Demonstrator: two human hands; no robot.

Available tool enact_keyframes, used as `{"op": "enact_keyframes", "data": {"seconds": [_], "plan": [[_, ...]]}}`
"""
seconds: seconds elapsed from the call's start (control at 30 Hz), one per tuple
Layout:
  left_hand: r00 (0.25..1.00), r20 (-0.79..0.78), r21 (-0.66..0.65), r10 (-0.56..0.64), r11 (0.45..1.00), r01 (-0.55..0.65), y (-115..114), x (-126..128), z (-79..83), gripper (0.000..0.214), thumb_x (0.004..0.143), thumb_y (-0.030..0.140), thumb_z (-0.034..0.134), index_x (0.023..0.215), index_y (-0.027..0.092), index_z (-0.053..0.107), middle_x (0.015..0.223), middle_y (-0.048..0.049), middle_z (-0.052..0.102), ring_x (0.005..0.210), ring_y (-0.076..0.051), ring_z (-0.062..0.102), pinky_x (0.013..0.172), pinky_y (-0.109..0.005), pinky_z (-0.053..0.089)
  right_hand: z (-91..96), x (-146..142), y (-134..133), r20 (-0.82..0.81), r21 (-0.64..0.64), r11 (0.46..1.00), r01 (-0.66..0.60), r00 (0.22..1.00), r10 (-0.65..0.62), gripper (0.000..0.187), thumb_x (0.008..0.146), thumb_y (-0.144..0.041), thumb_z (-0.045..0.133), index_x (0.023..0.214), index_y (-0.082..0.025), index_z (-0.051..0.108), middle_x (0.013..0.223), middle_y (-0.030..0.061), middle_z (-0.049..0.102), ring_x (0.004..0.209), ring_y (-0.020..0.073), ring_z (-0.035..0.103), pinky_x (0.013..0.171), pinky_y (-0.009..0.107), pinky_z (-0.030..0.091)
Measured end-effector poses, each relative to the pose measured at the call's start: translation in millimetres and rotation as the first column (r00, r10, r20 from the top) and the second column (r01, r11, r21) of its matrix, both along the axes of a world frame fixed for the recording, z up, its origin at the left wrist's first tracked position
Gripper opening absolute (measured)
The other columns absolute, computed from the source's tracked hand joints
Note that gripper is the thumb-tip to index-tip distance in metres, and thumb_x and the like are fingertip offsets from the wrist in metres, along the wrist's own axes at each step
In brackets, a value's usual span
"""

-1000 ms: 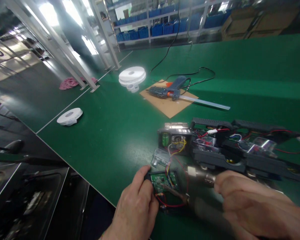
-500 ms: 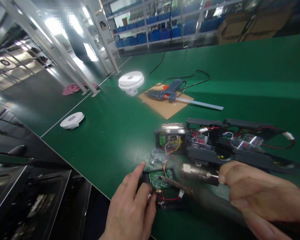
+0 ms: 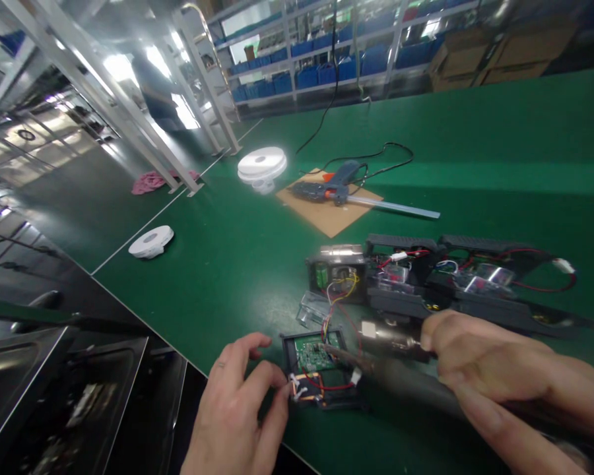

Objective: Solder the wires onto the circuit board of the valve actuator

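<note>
A small black tray with a green circuit board (image 3: 313, 355) lies near the table's front edge, with red, yellow and white wires running from it to a black unit (image 3: 337, 272). My left hand (image 3: 237, 409) rests beside the tray, thumb and a fingertip pinched on a small white connector at its lower left corner. My right hand (image 3: 480, 359) is closed round a soldering iron (image 3: 381, 338), whose tip rests on the board. Behind lie long black housings (image 3: 455, 290) with clear parts and red wires.
The table is a green mat (image 3: 237, 264). A glue gun (image 3: 327, 188) lies on a piece of cardboard (image 3: 327, 214) further back. White round reels (image 3: 261, 163) (image 3: 151, 241) sit at the left. A small clear plastic piece (image 3: 313, 309) lies near the board. Metal frame posts and shelves with blue bins stand behind.
My left hand has slid down and left off the board's edge to its lower corner. My right hand with the iron has shifted slightly up. The view has drifted.
</note>
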State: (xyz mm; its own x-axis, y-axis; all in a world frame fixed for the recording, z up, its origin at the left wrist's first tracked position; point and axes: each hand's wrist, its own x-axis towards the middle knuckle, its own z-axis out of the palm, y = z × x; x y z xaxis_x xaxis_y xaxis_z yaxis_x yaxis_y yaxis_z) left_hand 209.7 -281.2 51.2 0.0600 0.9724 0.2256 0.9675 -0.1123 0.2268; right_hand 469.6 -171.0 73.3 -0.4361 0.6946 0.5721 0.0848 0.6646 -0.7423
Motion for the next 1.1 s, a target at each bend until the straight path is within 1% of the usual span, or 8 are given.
{"op": "enact_keyframes", "data": {"seconds": [0.07,0.13,0.23,0.3,0.6,0.77,0.97,1.1], "plan": [[0.996,0.069,0.012,0.054,0.998,-0.055,-2,1,-5.0,0.009,0.091,0.022,0.054,0.087,0.023,0.061,0.124,-0.0108,0.054,0.111,-0.024,0.060,0.084,-0.041,0.061,0.4,-3,-1,-0.003,0.005,0.999,-0.046,0.999,0.046,0.019,0.093,-0.009,0.051,0.084,-0.024,0.056,0.065,-0.0021,0.060,0.063,0.0164,0.064,0.080,0.038,0.054],[0.987,0.139,0.044,0.085,0.995,-0.092,-1,5,-15.9,0.010,0.090,0.019,0.053,0.084,0.022,0.060,0.123,-0.0106,0.057,0.115,-0.024,0.061,0.088,-0.039,0.060,-1.1,-7,-1,-0.001,-0.005,0.999,-0.050,0.999,0.050,0.018,0.094,-0.011,0.052,0.082,-0.024,0.054,0.064,-0.0018,0.060,0.063,0.0169,0.063,0.071,0.036,0.055],[0.979,0.189,0.100,0.081,0.990,-0.101,-1,14,-32.3,0.011,0.088,0.014,0.052,0.081,0.021,0.058,0.129,-0.0115,0.058,0.117,-0.023,0.062,0.093,-0.038,0.059,-5.6,-13,0,0.029,-0.036,0.997,-0.064,0.997,0.065,0.019,0.094,-0.013,0.052,0.079,-0.024,0.049,0.063,-0.0016,0.059,0.063,0.0169,0.062,0.056,0.031,0.050],[0.978,0.198,0.125,0.066,0.988,-0.092,-1,17,-37.7,0.011,0.088,0.012,0.052,0.082,0.020,0.057,0.135,-0.0128,0.056,0.115,-0.022,0.064,0.093,-0.036,0.059,-9.0,-17,1,0.045,-0.034,0.994,-0.102,0.994,0.104,0.019,0.091,-0.011,0.052,0.078,-0.024,0.048,0.063,-0.0022,0.057,0.059,0.0150,0.058,0.053,0.029,0.048],[0.979,0.205,0.111,0.019,0.993,-0.042,-1,17,-36.0,0.012,0.088,0.008,0.052,0.085,0.019,0.056,0.142,-0.0134,0.050,0.125,-0.022,0.059,0.103,-0.036,0.055,-11.8,-26,8,0.146,-0.012,0.984,-0.177,0.973,0.177,0.020,0.087,-0.007,0.048,0.074,-0.022,0.045,0.060,-0.0038,0.051,0.053,0.0105,0.047,0.050,0.023,0.039],[0.983,0.179,0.075,0.034,0.996,-0.048,1,19,-37.7,0.012,0.088,0.007,0.051,0.089,0.018,0.056,0.143,-0.0144,0.047,0.128,-0.023,0.056,0.104,-0.038,0.055,-11.6,-28,8,0.155,0.020,0.986,-0.165,0.975,0.160,0.021,0.086,-0.006,0.048,0.073,-0.021,0.046,0.059,-0.0040,0.051,0.053,0.0105,0.047,0.050,0.023,0.039],[0.987,0.160,0.086,0.020,0.996,-0.034,4,18,-37.2,0.014,0.087,0.006,0.050,0.093,0.017,0.057,0.142,-0.0157,0.047,0.127,-0.024,0.056,0.103,-0.039,0.057,-23.5,-26,5,0.178,0.016,0.991,-0.130,0.976,0.125,0.021,0.083,-0.004,0.050,0.074,-0.023,0.046,0.060,-0.0046,0.051,0.052,0.0121,0.047,0.051,0.026,0.041],[0.986,0.166,0.069,0.026,0.997,-0.038,4,18,-36.2,0.014,0.086,0.007,0.051,0.093,0.017,0.056,0.143,-0.0159,0.047,0.126,-0.024,0.057,0.102,-0.039,0.057,-25.6,-27,5,0.150,0.007,0.988,-0.157,0.977,0.154,0.020,0.084,-0.005,0.049,0.076,-0.023,0.046,0.061,-0.0042,0.050,0.053,0.0134,0.048,0.051,0.028,0.041]]}}
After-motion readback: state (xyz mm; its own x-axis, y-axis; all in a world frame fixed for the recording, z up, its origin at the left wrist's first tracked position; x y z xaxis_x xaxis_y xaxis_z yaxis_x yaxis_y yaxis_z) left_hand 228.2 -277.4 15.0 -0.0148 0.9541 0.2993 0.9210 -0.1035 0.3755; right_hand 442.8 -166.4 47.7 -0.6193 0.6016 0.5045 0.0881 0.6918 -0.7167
